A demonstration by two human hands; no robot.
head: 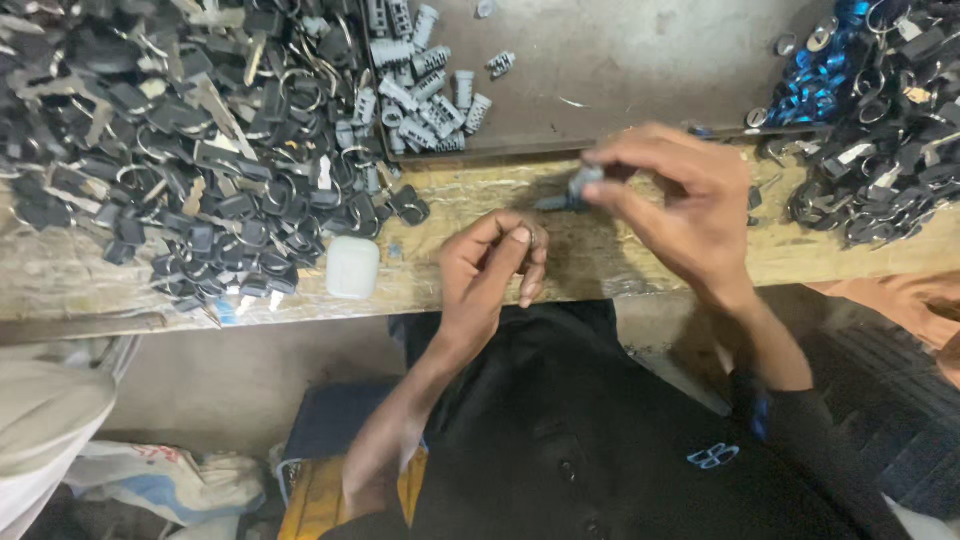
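The right hand [680, 205] pinches a small grey metal lock cylinder [580, 183] between thumb and fingertips — above the worn wooden bench edge [600, 262]. The left hand [490, 270] hangs just nearer, fingers loosely curled, holding nothing visible. A heap of black-headed keys [170, 140] lies far left — a white case [352, 267] beside it.

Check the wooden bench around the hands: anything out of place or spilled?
One oddity: a small white rounded plastic case lies at the edge of the black-headed key pile, unlike the parts around it. The right hand pinches a grey lock cylinder; the left hand is curled.
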